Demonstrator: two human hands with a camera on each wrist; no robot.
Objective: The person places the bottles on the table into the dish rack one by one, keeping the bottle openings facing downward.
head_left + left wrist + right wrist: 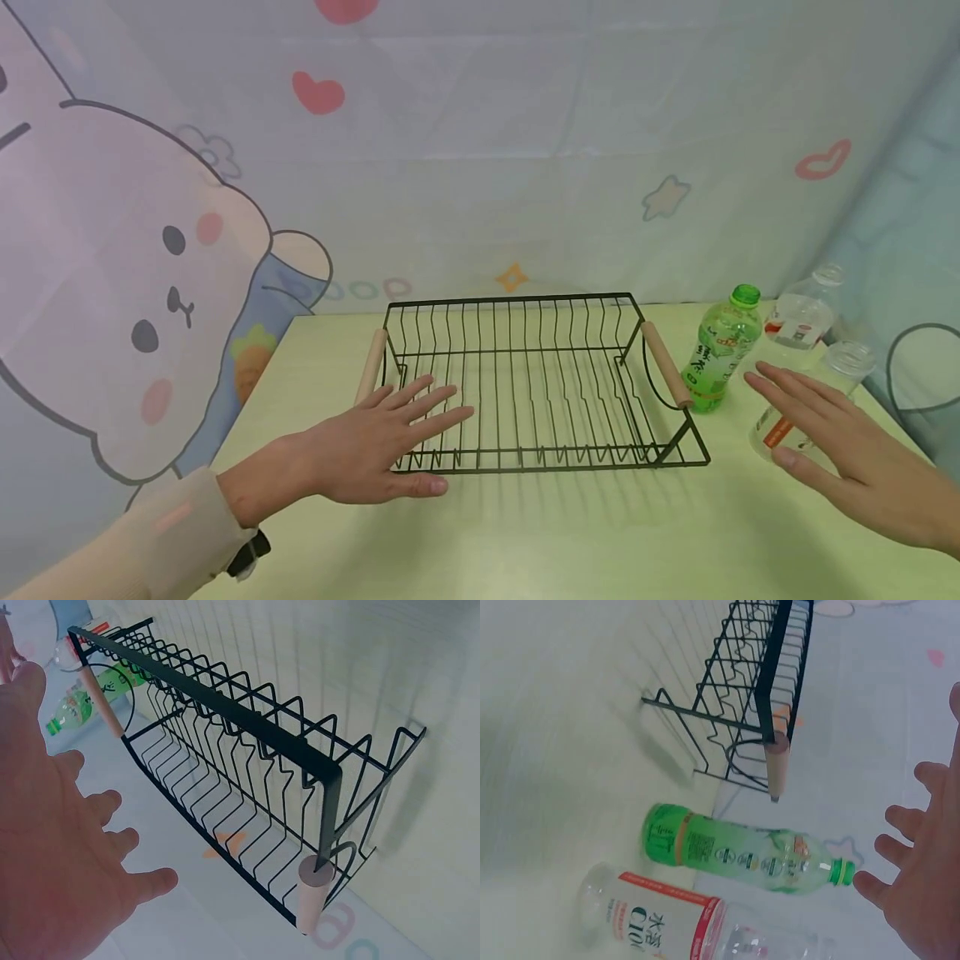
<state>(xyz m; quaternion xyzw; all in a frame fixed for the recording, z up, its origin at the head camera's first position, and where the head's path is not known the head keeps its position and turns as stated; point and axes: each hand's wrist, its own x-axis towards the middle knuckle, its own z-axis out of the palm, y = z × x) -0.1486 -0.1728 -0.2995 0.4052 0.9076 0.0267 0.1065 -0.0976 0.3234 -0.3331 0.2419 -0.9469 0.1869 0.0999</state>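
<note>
A black wire dish rack (510, 299) with wooden handles stands on the table. My left hand (367, 454) hovers over its front left corner, palm down and fingers spread, holding nothing. In the left wrist view, that hand (56, 847) is apart from the rack's near handle (312, 896). On the other side, my right hand (847, 462) is held up with straight fingers, grasping nothing. It partly covers a clear plastic bottle (776, 432) with a red and white label. A green-tinted bottle (722, 354), capped in green, stands between the rack's right handle (666, 364) and this hand.
Another clear bottle (806, 315) stands behind, near the table's right edge. The pale green table (525, 542) meets a printed cloth backdrop (480, 167) at the back, and cloth also hangs along the right side.
</note>
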